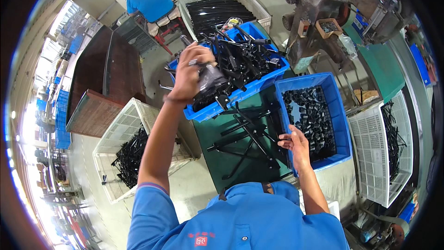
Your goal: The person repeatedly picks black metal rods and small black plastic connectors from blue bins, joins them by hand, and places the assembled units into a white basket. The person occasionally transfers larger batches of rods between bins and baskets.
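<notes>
My left hand (190, 71), smeared by motion, is raised at the left side of a blue bin (249, 93) heaped with black metal parts. Its fingers are closed on a black rod-like part (186, 40), whose end sticks out above them; the rest blends into the dark heap. My right hand (296, 146) is open, with fingers apart and slightly bent, at the near left edge of a second blue bin (340, 111). Small black plastic-looking pieces (312, 115) fill much of that bin. Between the hands, several black rods with brackets (249, 132) lie crossed on a green tabletop (208, 132).
White plastic crates with black parts stand left (108, 146), right (367, 143) and behind (256, 4). A brown wooden cabinet (99, 78) is at left. Heavy machinery (323, 0) rises far right, bearing a small box (329, 28). Another person (150, 0) sits at the back.
</notes>
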{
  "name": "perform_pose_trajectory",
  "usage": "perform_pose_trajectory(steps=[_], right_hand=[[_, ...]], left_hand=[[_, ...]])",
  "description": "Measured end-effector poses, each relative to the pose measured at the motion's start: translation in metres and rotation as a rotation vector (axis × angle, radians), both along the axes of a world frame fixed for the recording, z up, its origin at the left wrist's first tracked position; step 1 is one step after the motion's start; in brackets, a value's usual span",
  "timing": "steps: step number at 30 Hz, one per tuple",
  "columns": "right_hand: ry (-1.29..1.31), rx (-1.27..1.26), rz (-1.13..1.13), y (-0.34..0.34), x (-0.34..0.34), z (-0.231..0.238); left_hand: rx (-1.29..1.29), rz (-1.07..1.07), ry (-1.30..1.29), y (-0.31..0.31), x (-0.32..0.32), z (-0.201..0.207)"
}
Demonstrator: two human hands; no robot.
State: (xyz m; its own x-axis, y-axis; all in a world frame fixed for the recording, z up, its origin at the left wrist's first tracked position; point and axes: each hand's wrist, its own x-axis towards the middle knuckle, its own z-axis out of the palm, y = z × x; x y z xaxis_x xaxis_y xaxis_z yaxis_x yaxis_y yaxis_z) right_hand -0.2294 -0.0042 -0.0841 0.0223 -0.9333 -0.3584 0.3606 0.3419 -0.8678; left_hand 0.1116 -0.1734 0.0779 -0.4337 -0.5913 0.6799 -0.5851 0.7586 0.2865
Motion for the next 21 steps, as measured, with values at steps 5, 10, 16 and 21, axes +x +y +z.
perform_pose_trajectory(steps=[5,10,16,21], right_hand=[[0.064,0.062,0.021,0.009,-0.029,-0.028],[0.273,0.081,-0.142,-0.005,-0.092,-0.079],[1.341,-0.257,0.17,-0.088,-0.087,-0.126],[1.668,0.045,0.513,-0.139,-0.057,-0.17]], left_hand=[[0.101,0.017,-0.832,-0.077,0.026,-0.088],[0.32,0.065,-0.576,-0.075,0.038,-0.123],[0.355,0.176,-0.313,-0.002,0.018,-0.097],[0.189,0.368,0.146,0.095,-0.044,-0.138]])
